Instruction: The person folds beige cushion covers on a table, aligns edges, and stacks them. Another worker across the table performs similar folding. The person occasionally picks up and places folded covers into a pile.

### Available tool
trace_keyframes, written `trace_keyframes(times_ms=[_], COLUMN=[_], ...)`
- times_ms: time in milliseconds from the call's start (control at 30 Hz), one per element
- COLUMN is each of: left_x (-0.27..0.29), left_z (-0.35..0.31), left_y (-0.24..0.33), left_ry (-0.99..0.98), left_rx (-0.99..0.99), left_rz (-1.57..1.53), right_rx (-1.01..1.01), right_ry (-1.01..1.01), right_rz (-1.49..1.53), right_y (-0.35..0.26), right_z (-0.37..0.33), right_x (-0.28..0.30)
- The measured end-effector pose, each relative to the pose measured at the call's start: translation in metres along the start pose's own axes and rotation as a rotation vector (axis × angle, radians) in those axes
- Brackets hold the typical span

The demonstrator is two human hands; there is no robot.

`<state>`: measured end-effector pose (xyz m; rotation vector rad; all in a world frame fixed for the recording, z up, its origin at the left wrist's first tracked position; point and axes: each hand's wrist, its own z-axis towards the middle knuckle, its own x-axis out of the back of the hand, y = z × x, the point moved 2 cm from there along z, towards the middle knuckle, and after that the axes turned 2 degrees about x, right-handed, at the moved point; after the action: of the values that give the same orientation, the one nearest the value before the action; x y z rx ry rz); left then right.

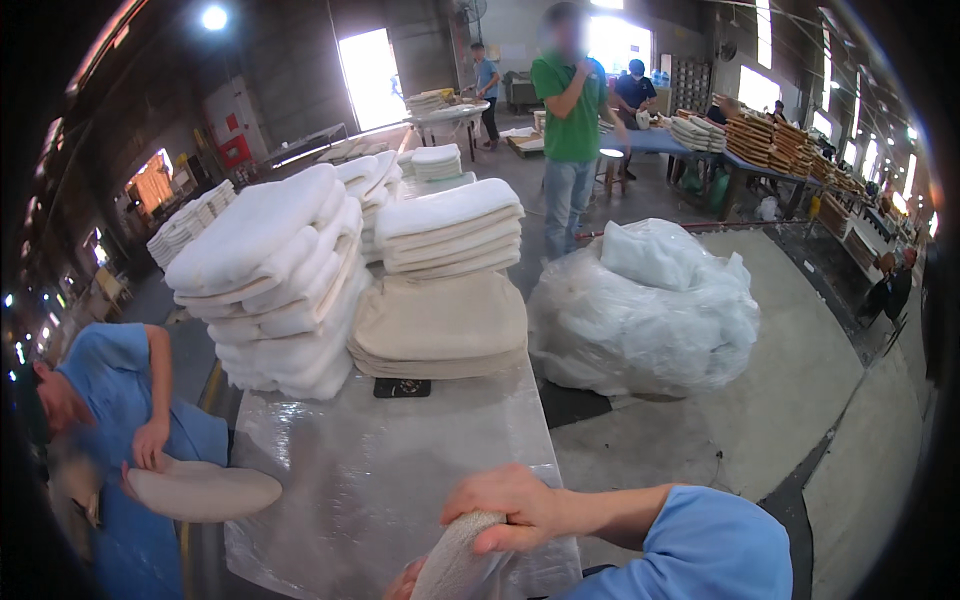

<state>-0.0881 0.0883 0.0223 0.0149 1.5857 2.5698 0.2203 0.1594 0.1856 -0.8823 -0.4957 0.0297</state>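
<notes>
At the table's near edge my right hand (pixel 515 503) grips the upper end of a cream fleecy pad (pixel 455 560), fingers over its top and thumb on the near side. The pad is held up on edge and runs out of the lower edge of the picture. Low on its left side, my left hand (pixel 404 582) shows only in part, its fingers against the pad. Beneath them is the table (pixel 370 470), covered in clear plastic. Farther back on it stand a stack of folded beige cloths (pixel 440 325) and a tall stack of folded white fleecy pieces (pixel 270 270).
A co-worker in blue (pixel 150 400) at the left holds an oval cream pad (pixel 205 490) by the table's side. A small black card (pixel 402 388) lies before the beige stack. A big plastic-wrapped bundle (pixel 650 310) sits on the floor; a person in green (pixel 572 120) stands behind it.
</notes>
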Motion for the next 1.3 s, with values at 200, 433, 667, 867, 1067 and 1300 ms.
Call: trace_keyframes(times_ms=[200, 433, 667, 867, 1067, 1300], left_x=[-0.022, 0.001, 0.007, 0.004, -0.009, -0.016], left_z=[0.051, 0.025, 0.012, 0.007, 0.001, -0.040], left_y=[0.088, 0.061, 0.055, 0.048, 0.036, 0.031], left_ry=[-0.662, -0.550, -0.438, -0.386, -0.304, 0.068], left_rx=[0.465, 0.379, 0.427, 0.522, 0.708, 1.212], left_rz=[0.581, 0.738, 0.636, 0.533, 0.410, -0.221], right_rx=[-0.024, -0.582, -0.932, -1.082, -1.079, -0.931], right_ry=[0.253, 0.236, 0.490, 0.387, -0.067, 0.347], right_rz=[0.099, -0.139, 0.256, 0.181, 0.417, 0.824], right_y=[0.065, 0.215, 0.240, 0.215, 0.192, 0.175], right_z=[-0.045, -0.164, -0.174, -0.124, -0.134, -0.120], right_x=[-0.031, -0.095, -0.155, -0.152, -0.047, -0.004])
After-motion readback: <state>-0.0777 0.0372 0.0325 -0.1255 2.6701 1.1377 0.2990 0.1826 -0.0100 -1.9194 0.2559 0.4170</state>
